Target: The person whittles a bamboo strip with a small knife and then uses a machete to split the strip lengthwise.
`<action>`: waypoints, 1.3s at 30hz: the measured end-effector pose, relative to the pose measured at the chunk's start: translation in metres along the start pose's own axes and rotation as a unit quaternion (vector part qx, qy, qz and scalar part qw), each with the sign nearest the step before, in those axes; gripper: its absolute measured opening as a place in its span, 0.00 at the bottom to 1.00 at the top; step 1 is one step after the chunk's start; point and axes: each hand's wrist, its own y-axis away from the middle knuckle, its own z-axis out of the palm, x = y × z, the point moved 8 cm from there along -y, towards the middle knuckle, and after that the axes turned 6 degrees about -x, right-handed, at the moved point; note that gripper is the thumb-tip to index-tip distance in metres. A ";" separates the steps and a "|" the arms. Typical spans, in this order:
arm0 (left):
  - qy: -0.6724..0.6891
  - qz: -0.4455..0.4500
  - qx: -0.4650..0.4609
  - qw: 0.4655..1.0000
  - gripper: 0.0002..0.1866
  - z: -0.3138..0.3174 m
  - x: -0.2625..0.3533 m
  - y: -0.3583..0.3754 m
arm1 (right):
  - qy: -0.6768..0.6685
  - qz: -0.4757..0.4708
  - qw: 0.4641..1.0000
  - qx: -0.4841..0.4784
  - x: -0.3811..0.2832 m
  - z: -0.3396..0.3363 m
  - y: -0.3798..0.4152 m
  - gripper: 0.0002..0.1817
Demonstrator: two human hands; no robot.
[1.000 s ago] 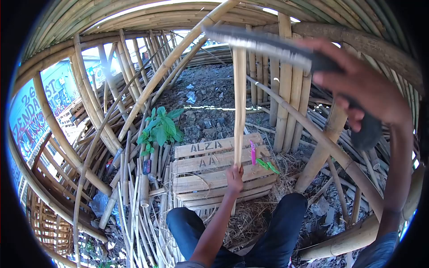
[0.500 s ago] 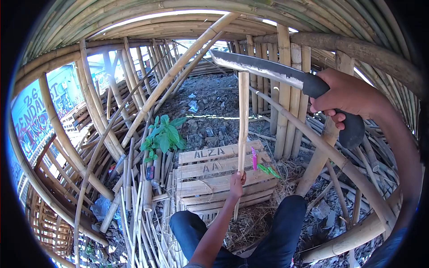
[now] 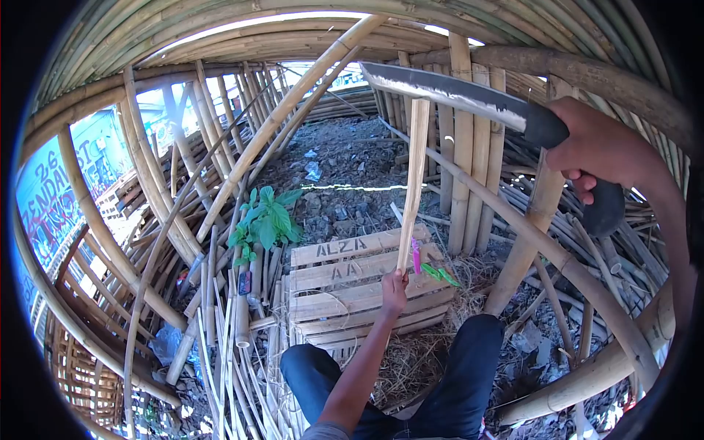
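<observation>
My left hand (image 3: 394, 293) is closed around the lower part of a bamboo strip (image 3: 415, 183), which stands nearly upright and leans slightly right. Raised at the upper right, my right hand (image 3: 605, 143) grips the black handle of a machete (image 3: 455, 94). Its long dark blade points left, and its pale edge overlaps the strip's top end in this view. Behind my left hand sits a slatted wooden crate (image 3: 312, 301) with stencilled letters. A pink item (image 3: 416, 257) and a bright green item (image 3: 438, 275) lie on the crate's right side.
Bamboo poles (image 3: 293, 121) cross diagonally in front and to the right. A leafy plant (image 3: 265, 220) grows left of the crate. Thin bamboo strips (image 3: 231, 367) lie at lower left, beside a woven basket (image 3: 88, 374). Straw (image 3: 418, 367) covers ground between my knees.
The machete and my right hand have shifted right. The bamboo strip's top has tilted right, and my left hand has moved slightly right and up with it.
</observation>
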 end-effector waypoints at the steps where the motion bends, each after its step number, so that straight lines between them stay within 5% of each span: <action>1: 0.004 0.007 -0.008 1.000 0.25 0.004 0.004 -0.007 | 0.000 0.004 1.000 0.005 0.000 -0.007 0.004 0.19; 5: -0.041 0.032 -0.008 0.999 0.25 0.009 0.044 -0.022 | -0.042 -0.047 0.996 0.064 -0.007 -0.028 0.009 0.23; 6: -0.056 0.061 0.013 0.997 0.25 0.000 0.006 0.005 | -0.016 -0.023 0.999 0.042 0.000 -0.014 0.006 0.23; 20: 0.059 -0.042 -0.107 0.992 0.33 -0.011 0.001 0.011 | -0.002 -0.050 0.998 -0.045 -0.001 0.019 0.001 0.15; 21: 0.059 -0.039 -0.106 0.992 0.33 -0.011 0.018 0.004 | 0.003 -0.063 0.996 -0.055 -0.004 0.020 -0.003 0.14; 23: -0.054 0.134 0.038 0.989 0.35 -0.035 0.085 -0.020 | 0.004 -0.065 0.996 -0.056 -0.005 0.020 -0.008 0.13; 25: -0.054 0.205 0.058 0.976 0.34 -0.051 0.152 -0.061 | 0.004 -0.067 0.996 -0.053 -0.007 0.018 -0.013 0.13; 29: -0.232 0.471 -0.055 0.849 0.29 -0.017 0.384 -0.139 | 0.007 -0.066 0.996 -0.056 -0.010 0.020 -0.020 0.14; 31: -0.286 0.493 -0.146 0.809 0.29 0.013 0.461 -0.183 | 0.011 -0.063 0.996 -0.055 -0.014 0.019 -0.022 0.15; 34: -0.346 0.335 -0.294 0.826 0.32 0.045 0.511 -0.255 | 0.016 -0.055 0.996 -0.068 -0.016 0.021 -0.023 0.15; 37: -0.364 0.272 -0.280 0.845 0.32 0.046 0.497 -0.282 | 0.019 -0.047 0.997 -0.063 -0.016 0.021 -0.025 0.16; 38: -0.365 0.272 -0.281 0.845 0.32 0.050 0.464 -0.283 | 0.025 -0.039 0.997 -0.068 -0.015 0.022 -0.026 0.16; 39: -0.487 0.179 -0.293 0.803 0.35 0.053 0.388 -0.285 | 0.032 -0.030 0.996 -0.076 -0.015 0.024 -0.026 0.17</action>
